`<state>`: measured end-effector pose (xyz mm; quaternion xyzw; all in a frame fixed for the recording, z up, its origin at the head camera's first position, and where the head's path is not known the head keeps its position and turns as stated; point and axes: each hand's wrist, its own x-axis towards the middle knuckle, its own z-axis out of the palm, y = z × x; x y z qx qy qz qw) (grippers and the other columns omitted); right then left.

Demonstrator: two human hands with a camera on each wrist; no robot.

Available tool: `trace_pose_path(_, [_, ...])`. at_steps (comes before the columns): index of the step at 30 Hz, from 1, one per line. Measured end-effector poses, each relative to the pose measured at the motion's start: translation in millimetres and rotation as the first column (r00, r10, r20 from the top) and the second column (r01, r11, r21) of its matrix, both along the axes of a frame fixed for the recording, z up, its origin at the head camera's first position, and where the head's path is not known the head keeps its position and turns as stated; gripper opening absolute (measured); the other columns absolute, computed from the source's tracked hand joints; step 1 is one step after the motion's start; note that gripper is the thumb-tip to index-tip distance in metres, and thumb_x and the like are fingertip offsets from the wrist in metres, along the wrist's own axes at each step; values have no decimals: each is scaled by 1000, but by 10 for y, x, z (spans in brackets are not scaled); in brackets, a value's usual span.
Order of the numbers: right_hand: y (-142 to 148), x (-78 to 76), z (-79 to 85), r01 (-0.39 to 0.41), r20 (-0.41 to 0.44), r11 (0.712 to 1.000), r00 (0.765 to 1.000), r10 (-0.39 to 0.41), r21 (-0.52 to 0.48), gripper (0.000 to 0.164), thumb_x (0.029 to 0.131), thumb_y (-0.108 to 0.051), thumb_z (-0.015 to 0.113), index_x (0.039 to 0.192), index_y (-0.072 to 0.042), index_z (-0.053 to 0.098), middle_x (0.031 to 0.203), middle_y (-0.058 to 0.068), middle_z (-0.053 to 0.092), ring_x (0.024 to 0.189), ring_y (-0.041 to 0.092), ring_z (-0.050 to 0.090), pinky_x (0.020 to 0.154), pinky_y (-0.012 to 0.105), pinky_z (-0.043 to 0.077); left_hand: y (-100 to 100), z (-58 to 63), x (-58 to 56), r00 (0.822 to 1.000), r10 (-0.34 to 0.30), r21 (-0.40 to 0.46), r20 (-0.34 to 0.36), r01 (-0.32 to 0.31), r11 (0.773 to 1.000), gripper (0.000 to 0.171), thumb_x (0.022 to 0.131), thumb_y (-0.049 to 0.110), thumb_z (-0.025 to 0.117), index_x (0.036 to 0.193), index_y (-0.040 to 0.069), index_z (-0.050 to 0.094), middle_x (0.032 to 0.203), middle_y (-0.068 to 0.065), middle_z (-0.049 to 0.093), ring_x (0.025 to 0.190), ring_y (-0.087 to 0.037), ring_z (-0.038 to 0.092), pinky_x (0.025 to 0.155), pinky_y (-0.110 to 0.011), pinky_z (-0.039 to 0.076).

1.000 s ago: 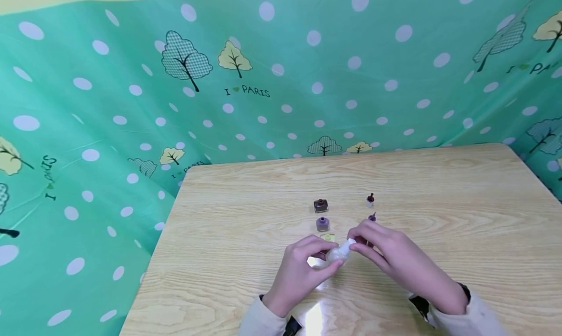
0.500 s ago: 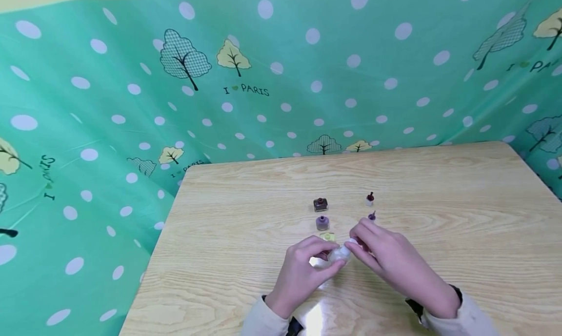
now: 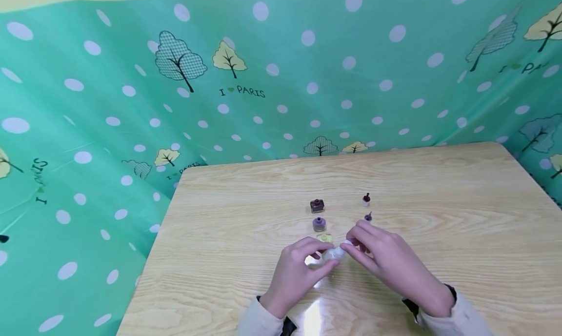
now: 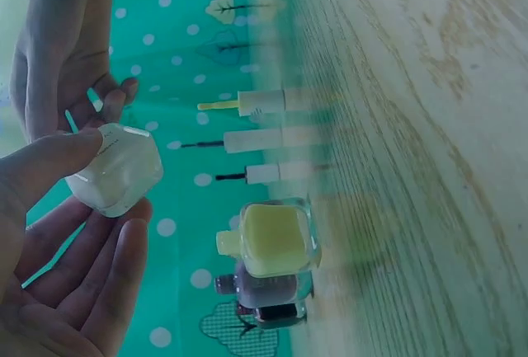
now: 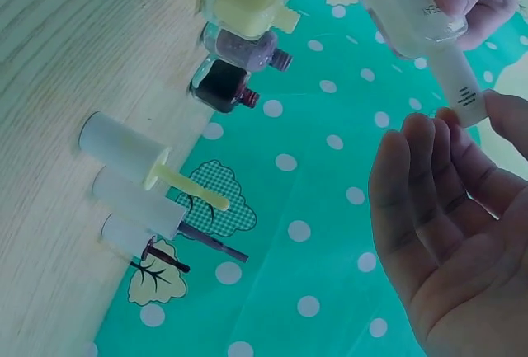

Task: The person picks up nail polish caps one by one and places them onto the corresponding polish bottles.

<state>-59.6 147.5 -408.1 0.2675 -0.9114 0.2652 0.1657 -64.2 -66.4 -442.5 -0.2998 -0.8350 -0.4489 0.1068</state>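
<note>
Gripping, left hand (image 3: 293, 273): thumb on one face and fingers on the other of the milky-white nail polish bottle (image 3: 334, 254).
Pinching, right hand (image 3: 391, 256): thumb and fingertips on the white cap (image 5: 456, 85), which sits on the neck of that bottle and bears small dark lettering.
Milky-white bottle: held off the counter (image 3: 228, 263), on the person's side of the yellow nail polish bottle (image 3: 324, 238) and slightly to its right, tilted with its neck toward the right hand.
Yellow bottle: upright on the counter without its cap, its pale neck bare.
Purple nail polish bottle (image 3: 319, 224): upright and uncapped, just beyond the yellow bottle.
Dark red nail polish bottle (image 3: 317, 206): also upright and uncapped, farther beyond the yellow bottle, past the purple one.
Yellow brush cap (image 5: 124, 147): standing brush-up to the right of the yellow bottle; the right hand hides it in the head view.
Purple brush cap (image 5: 139, 200): brush-up, right of the yellow bottle and farther back.
Dark red brush cap (image 5: 125, 234): brush-up, farthest back of the three, also right of the yellow bottle.
Green curtain (image 3: 263, 116): hanging well beyond the yellow bottle, printed with white spots, trees and "PARIS".
</note>
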Motion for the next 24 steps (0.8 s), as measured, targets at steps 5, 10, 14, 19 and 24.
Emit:
trace_pose_path(5, [0,1,5,-45,32,998,998,46,-32,15,89,-24,74,102,-20,68,88,-17,60,71,-8,51,57,12,46,-16,0,-1,1000,5,-17,11,-5,1000,28,81,22,82,104,8,74,100,0,75,84,-5,69,70,-13,55])
trace_pose_path(10, [3,-5,-1,-112,2,993,994,112,-23,21,85,-19,77,105,-19,70,91,-16,64,74,-7,54,61,13,49,-23,-32,1,998,10,-15,68,-9,1000,28,82,21,82,105,7,74,99,-1,75,82,-5,68,69,-15,57])
trace_pose_path(14, [3,-10,-8,-120,17,993,993,120,2,19,85,-19,78,103,-20,71,90,-16,66,74,-6,56,61,15,50,-34,-68,6,993,3,-8,119,-2,1000,27,82,19,82,106,8,74,98,-2,75,83,-5,68,69,-19,59])
trace_pose_path(19, [8,-13,-26,-123,60,992,991,123,3,16,88,-21,75,104,-20,71,90,-17,65,74,-6,56,61,16,51,-46,-111,14,990,0,-9,141,2,1000,28,82,17,82,107,6,74,100,-3,76,84,-4,69,72,-17,58])
trace_pose_path(24, [19,-12,-74,-152,78,988,985,154,-22,15,89,-19,75,103,-20,70,90,-17,65,75,-7,55,61,14,51,-45,-159,14,988,-7,-20,154,10,1000,27,82,13,81,106,5,74,101,-4,76,84,-4,69,76,-13,56])
